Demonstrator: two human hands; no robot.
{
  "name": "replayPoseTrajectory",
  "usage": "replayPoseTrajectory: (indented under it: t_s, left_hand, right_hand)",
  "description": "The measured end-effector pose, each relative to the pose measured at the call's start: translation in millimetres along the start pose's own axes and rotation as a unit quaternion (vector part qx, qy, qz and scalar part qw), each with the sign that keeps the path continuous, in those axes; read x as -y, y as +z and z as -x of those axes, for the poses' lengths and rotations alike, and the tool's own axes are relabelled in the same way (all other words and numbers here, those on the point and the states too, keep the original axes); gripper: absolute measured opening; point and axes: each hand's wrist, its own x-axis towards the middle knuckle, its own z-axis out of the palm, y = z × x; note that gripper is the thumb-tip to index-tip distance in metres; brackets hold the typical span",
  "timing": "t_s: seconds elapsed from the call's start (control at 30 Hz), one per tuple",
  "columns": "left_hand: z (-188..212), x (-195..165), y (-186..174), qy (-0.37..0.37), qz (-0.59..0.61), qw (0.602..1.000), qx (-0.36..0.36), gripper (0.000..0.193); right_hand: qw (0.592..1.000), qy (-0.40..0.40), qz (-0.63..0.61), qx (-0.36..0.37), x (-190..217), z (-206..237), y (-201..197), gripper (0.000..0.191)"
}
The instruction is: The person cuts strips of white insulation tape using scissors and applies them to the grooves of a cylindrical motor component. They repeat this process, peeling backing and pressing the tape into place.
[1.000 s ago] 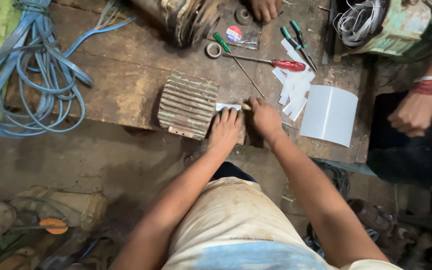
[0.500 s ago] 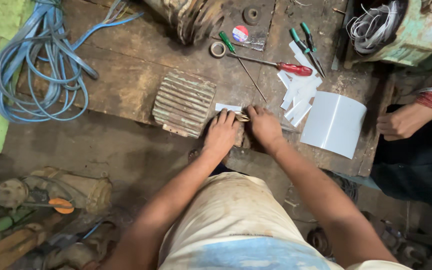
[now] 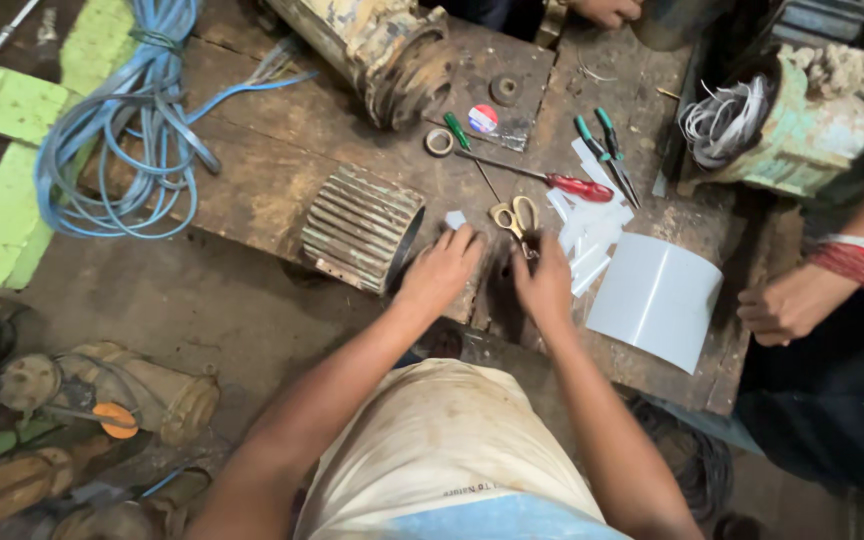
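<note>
1. Left hand [image 3: 442, 268]: palm down on the wooden bench [image 3: 282, 190], fingers spread loosely, not gripping. Fingertips sit just below a small white paper slip [image 3: 455, 218]; contact w/ slip can't be confirmed.
2. Right hand [image 3: 544, 283]: fingers curled at the blade end of the scissors [image 3: 514, 222]. Blades hidden under the hand; yellowish handles stick out above it. Whether fingers pinch the blades: cannot tell.
3. Ribbed metal motor housing [image 3: 360, 228] lies on its side just left of the left hand, open end toward it, at the bench's near edge.
4. Right of the right hand: pile of cut white paper strips [image 3: 588, 225], close by. Beyond it a curved white sheet [image 3: 657, 299], overhanging toward the near edge.
5. Above the hands: red-handled screwdriver [image 3: 552, 180], shaft running left toward a green-handled tool [image 3: 456, 130]; tape roll [image 3: 439, 141]; two green-handled pliers [image 3: 605, 148].
6. Far side: rusty yellowish motor body [image 3: 372, 50]. Left end of bench: coil of blue cable [image 3: 132, 150].
7. Another person's hand [image 3: 787, 303], w/ red and white wrist bands, rests at the bench's right end, well apart from the wearer's hands. Green motor w/ white wire windings [image 3: 752, 125] stands above it.
</note>
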Motion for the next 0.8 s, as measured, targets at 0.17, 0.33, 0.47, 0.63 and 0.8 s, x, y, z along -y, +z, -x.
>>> replayPoseTrajectory:
  t_s: [0.17, 0.33, 0.47, 0.63, 0.8]
  left_hand:
    - [7, -36, -49, -0.305, 0.342, 0.887, 0.057, 0.02]
    - [20, -28, -84, -0.257, 0.454, 0.852, 0.04, 0.028]
    - [40, -3, -94, -0.344, 0.477, 0.808, 0.045, 0.019]
    - [70, 18, -74, -0.369, 0.549, 0.747, 0.065, 0.015]
    - [92, 21, -54, -0.371, 0.644, 0.669, -0.005, 0.013]
  right_hand:
    - [0.865, 0.206, -0.441, 0.123, 30, 18, 1, 0.029]
    - [0.921, 0.097, -0.359, 0.12, 63, 18, -15, 0.025]
    - [0.966, -0.059, -0.202, 0.148, 86, 26, -30, 0.022]
    - [0.958, -0.119, -0.201, 0.166, 100, 32, -16, 0.024]
    - [0.94, -0.246, -0.18, 0.153, 92, 36, -3, 0.036]
